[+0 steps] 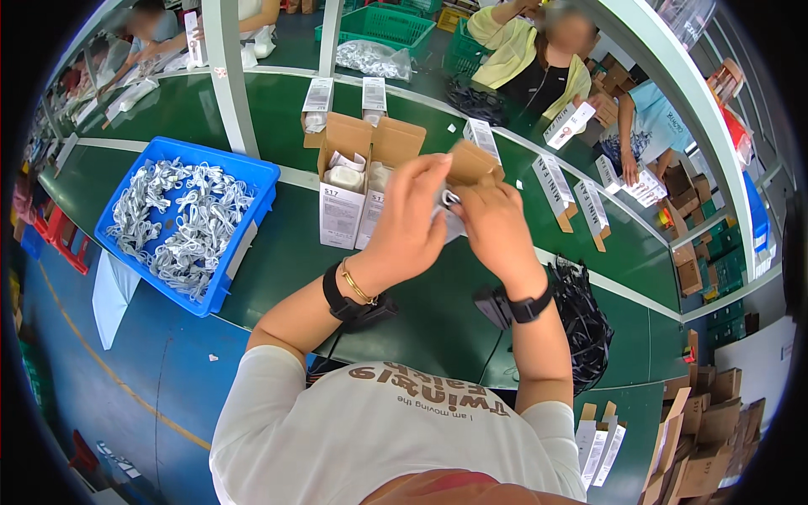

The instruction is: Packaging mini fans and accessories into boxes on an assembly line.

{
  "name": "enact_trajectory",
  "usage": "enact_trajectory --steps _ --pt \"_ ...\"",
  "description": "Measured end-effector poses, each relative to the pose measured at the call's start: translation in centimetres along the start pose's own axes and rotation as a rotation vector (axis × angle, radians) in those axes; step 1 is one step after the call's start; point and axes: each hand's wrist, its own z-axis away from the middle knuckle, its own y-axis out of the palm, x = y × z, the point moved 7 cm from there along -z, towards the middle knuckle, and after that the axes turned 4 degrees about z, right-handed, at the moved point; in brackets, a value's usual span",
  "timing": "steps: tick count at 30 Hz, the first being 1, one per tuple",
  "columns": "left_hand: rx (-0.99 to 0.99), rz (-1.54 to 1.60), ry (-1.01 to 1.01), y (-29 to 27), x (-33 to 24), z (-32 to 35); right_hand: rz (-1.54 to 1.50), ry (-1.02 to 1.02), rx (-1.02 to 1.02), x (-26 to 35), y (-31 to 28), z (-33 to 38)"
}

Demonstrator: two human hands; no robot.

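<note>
Both my hands are raised over the green belt [295,252] around a small white box with a brown cardboard flap [473,162]. My left hand [411,215] grips the box from the left side. My right hand [495,225] holds it from the right, fingers by a coiled white cable [449,199] at the box mouth. Most of the box is hidden behind my fingers. Two more open white boxes [345,206] stand just left of my hands, with white items inside.
A blue bin [244,244] of bundled white cables sits at the left. A pile of black cables [585,324] lies right of my forearm. Flat white boxes [554,192] lie along the belt. Other people work across it. Cardboard cartons [703,429] are stacked at lower right.
</note>
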Motion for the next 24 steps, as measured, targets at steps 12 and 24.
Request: enact_trajectory --steps 12,24 --pt "0.706 0.116 -0.155 7.2 3.3 4.6 -0.523 0.202 0.19 0.1 -0.9 8.6" --pt "0.805 0.406 -0.421 9.1 1.6 6.3 -0.295 0.373 0.138 -1.3 -3.6 9.1"
